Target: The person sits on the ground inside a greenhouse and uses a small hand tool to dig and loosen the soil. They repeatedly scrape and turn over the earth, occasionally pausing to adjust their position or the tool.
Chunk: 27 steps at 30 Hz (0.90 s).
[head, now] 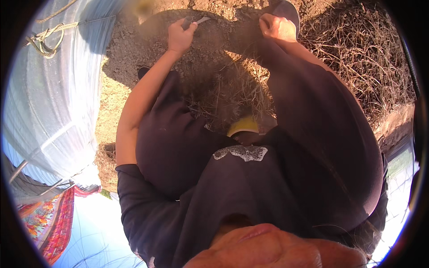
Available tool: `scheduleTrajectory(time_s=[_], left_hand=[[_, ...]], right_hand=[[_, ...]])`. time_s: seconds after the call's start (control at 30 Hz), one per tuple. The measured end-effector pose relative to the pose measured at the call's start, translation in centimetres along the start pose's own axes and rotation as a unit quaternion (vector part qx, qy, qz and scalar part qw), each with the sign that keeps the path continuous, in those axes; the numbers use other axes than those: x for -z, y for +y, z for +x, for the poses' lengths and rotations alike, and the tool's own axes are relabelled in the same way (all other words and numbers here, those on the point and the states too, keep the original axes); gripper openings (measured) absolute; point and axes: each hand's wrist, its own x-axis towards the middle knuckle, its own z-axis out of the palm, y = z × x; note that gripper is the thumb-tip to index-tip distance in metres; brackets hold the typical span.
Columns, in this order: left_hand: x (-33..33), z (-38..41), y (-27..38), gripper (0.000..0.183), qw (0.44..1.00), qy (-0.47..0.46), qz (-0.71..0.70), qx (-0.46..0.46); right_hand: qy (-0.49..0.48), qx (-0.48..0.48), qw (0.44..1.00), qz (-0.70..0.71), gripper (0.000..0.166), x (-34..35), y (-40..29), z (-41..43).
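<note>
My left hand (181, 36) grips a small hand tool by its dark tubular handle (187, 22). A pale, narrow metal blade (203, 20) points away from the hand to the right, just over shaded bare soil (214, 37). Over by my right shoe (287, 11), my right hand (277, 27) has its fingers curled in, and nothing shows in them. The right forearm runs along the outside of my bent right leg (311, 110). Dry grass (231, 90) lies on the ground between my legs.
A translucent plastic sheet (60, 100) hangs on the left, with a knotted rope (47, 40) near its top. To the right lies a heap of dry stems (358, 57) beside a low ledge (395, 124). Something yellow (244, 126) shows beneath me. Patterned red cloth (57, 221) hangs lower left.
</note>
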Motion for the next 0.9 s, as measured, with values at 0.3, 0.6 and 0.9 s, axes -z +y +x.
scheduleTrajectory(time_s=[0.3, 0.6, 0.9], left_hand=[[1.2, -0.9, 3.8, 0.023, 0.905, -0.027, -0.338, 0.256], [4.6, -0.8, 9.9, 0.019, 0.904, -0.073, -0.390, 0.157], [4.4, -1.9, 3.9, 0.020, 0.970, -0.033, -0.143, 0.194]], right_hand=[[0.014, -0.005, 1.000, 0.008, 0.018, -0.2, -0.2, 0.2], [0.019, -0.003, 1.000, 0.022, 0.018, -0.3, 0.3, 0.2], [-0.001, 0.001, 0.999, 0.045, 0.020, 0.1, 0.3, -0.2]])
